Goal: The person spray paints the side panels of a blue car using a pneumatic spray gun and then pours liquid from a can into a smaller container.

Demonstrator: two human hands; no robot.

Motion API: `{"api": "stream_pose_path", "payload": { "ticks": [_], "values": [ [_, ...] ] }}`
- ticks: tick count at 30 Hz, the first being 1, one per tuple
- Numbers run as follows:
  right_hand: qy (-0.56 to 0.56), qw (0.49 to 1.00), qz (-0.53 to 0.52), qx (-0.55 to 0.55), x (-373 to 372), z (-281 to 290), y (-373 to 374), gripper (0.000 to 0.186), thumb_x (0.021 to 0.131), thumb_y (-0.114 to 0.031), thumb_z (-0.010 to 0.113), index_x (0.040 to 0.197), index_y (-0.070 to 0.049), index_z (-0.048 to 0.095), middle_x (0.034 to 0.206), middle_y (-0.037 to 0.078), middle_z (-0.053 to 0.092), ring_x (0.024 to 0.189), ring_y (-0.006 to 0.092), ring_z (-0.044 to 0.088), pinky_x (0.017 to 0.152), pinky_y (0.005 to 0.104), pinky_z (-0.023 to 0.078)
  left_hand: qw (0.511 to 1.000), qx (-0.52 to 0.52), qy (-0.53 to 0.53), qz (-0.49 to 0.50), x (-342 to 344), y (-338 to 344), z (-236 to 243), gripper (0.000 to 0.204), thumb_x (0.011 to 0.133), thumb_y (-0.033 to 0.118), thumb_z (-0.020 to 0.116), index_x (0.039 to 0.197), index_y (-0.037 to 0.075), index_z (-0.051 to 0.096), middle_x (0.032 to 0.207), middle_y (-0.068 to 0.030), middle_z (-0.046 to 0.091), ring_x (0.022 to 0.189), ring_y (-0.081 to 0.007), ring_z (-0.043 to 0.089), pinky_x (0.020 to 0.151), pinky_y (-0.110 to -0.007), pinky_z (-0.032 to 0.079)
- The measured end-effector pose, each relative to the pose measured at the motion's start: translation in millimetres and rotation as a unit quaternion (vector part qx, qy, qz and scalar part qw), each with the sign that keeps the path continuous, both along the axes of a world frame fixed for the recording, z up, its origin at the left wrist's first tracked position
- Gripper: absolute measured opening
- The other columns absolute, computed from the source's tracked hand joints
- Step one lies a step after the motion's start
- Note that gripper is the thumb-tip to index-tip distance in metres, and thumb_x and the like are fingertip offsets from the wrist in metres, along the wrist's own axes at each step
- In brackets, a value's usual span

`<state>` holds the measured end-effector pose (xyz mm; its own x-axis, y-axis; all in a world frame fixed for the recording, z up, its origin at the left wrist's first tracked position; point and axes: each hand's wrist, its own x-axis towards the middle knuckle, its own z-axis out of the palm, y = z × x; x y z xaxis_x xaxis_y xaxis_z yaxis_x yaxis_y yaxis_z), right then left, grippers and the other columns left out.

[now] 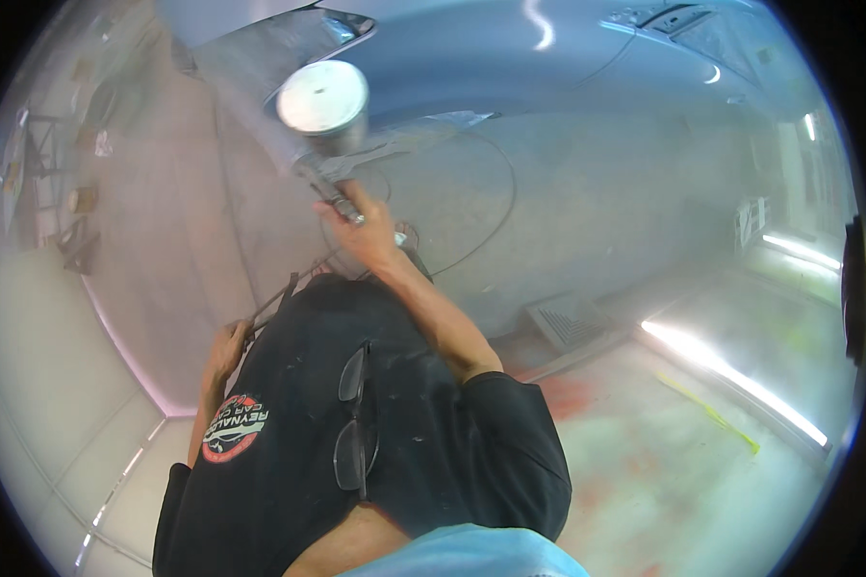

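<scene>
My right hand [361, 231] is closed around the handle of a spray gun [329, 192], held out in front of me. The gun carries a round cup with a pale lid [322, 98], and a hazy streak of mist spreads near it. Beyond the cup is the blue-grey body of a car [452, 62], its glossy panel reflecting the lights. Low at my left side, my left hand [227, 348] is closed on a dark air hose [279, 303] that runs toward my middle. My torso hides part of the hose.
A thin hose curves over the grey floor [587, 202] to the right. Crumpled masking sheet [409, 141] hangs along the car's lower edge. A floor vent [560, 322] and bright tube lights [731, 380] are at right. Stands [75, 245] and pale wall panels [38, 337] line the left.
</scene>
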<state>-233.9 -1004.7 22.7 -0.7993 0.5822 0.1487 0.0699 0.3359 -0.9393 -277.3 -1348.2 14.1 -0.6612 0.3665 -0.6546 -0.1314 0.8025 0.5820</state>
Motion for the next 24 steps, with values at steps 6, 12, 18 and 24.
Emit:
{"api": "stream_pose_path", "payload": {
  "ticks": [6, 12, 18, 24],
  "values": [
    [-0.010, 0.983, -0.020, -0.181, 26, -10, 51, 0.034, 0.091, -0.034, 0.073, 0.099, -0.001, 0.066, 0.077, 0.006, 0.067, 0.066, 0.0196, 0.066, 0.059, 0.0348, 0.050, 0.999, -0.021, -0.034, 0.004, -1, 17, 2, 0.058, 0.095, 0.055, 0.049, 0.081, 0.001, 0.063, 0.071, -0.0045, 0.057, 0.068, -0.0160, 0.051, 0.063, -0.033, 0.041],
    [0.068, 0.958, -0.196, -0.196, 83, 59, 190, 0.025, 0.101, -0.026, 0.057, 0.095, -0.002, 0.064, 0.072, 0.003, 0.061, 0.049, 0.0110, 0.057, 0.043, 0.0266, 0.043, 0.999, -0.016, -0.035, 0.035, 13, 44, -9, 0.058, 0.095, 0.054, 0.050, 0.083, -0.001, 0.064, 0.070, -0.0036, 0.056, 0.069, -0.0156, 0.051, 0.064, -0.033, 0.040],
    [0.068, 0.947, -0.299, -0.093, 125, 100, 317, 0.039, 0.103, -0.037, 0.052, 0.100, 0.000, 0.062, 0.071, 0.005, 0.060, 0.046, 0.0134, 0.057, 0.041, 0.0259, 0.041, 0.999, -0.002, -0.012, -0.044, 16, 74, 13, 0.056, 0.096, 0.051, 0.050, 0.091, -0.003, 0.066, 0.076, -0.0051, 0.060, 0.073, -0.0153, 0.052, 0.068, -0.032, 0.042],
    [0.056, 0.911, -0.409, 0.026, 135, 92, 343, 0.043, 0.100, -0.039, 0.060, 0.100, 0.004, 0.063, 0.070, 0.005, 0.059, 0.043, 0.0133, 0.055, 0.040, 0.0259, 0.041, 0.999, 0.009, -0.032, -0.030, 24, 83, -6, 0.055, 0.097, 0.048, 0.050, 0.095, -0.004, 0.067, 0.082, -0.0049, 0.063, 0.076, -0.0142, 0.052, 0.071, -0.032, 0.043]
  ]
}}
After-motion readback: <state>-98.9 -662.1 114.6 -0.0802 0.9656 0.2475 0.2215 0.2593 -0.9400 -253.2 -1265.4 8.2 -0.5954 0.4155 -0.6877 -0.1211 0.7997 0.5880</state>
